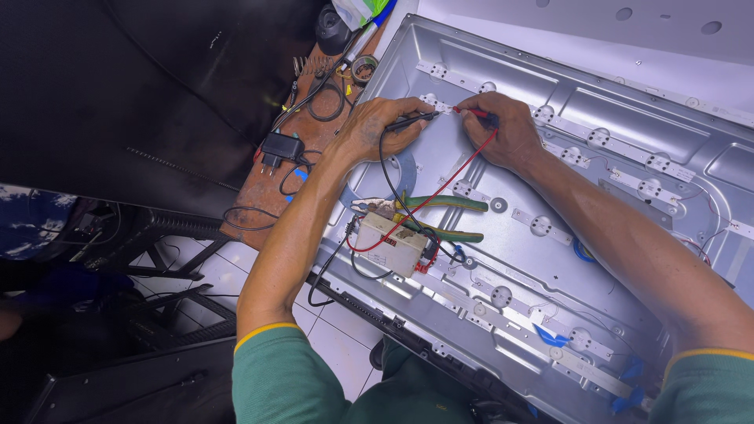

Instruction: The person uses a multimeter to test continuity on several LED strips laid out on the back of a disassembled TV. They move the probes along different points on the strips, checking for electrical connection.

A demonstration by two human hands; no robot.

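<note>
My left hand (377, 126) grips a black test probe (415, 120) and my right hand (503, 129) grips a red test probe (470, 112). Both tips meet on a white light strip (433, 102) near the top of an open metal screen back panel (620, 110). A black lead and a red lead (448, 180) run down from the probes to a small cream tester box (391, 242) lying on the panel. Green-handled pliers (444, 216) lie beside the box.
More white light strips with round lenses (540, 226) cross the panel. A brown board (306, 149) at the left holds a black adapter (281, 148), cables and a tape roll (364, 69). A dark screen panel (118, 94) fills the upper left; white floor tiles (212, 275) lie below.
</note>
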